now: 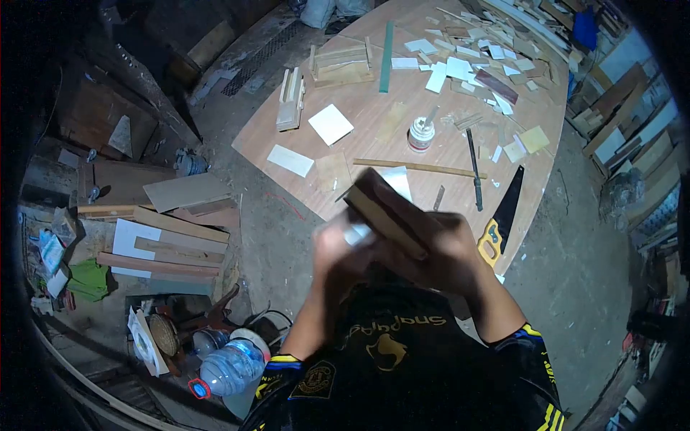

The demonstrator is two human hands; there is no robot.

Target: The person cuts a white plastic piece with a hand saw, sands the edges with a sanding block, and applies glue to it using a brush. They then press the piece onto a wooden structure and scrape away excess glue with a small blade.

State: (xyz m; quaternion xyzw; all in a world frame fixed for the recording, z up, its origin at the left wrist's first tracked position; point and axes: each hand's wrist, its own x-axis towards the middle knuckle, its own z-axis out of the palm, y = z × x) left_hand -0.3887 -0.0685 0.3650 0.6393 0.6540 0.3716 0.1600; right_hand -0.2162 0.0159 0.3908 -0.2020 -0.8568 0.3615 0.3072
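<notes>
In front of my chest is a dark brown wooden piece (pixel 392 215), box-like and tilted, with a paler strip along one side. My right hand (pixel 454 248) is closed around its right end. My left hand (pixel 338 248) is at its left side, fingers curled and smeared by motion. By those fingers shows a small whitish patch (pixel 357 233), too blurred to name. Just beyond the piece, a white sheet (pixel 395 181) and a long wooden strip (pixel 420 168) lie on the table (pixel 251 140).
An open white glue jar (pixel 421 134) with a stick in it stands mid-table. A handsaw (pixel 501 219) and a dark rod-like tool (pixel 475 172) lie to the right. Two small wooden frames (pixel 341 66) and many offcuts (pixel 460 68) are farther back. Boards and a water bottle (pixel 231 366) are at left.
</notes>
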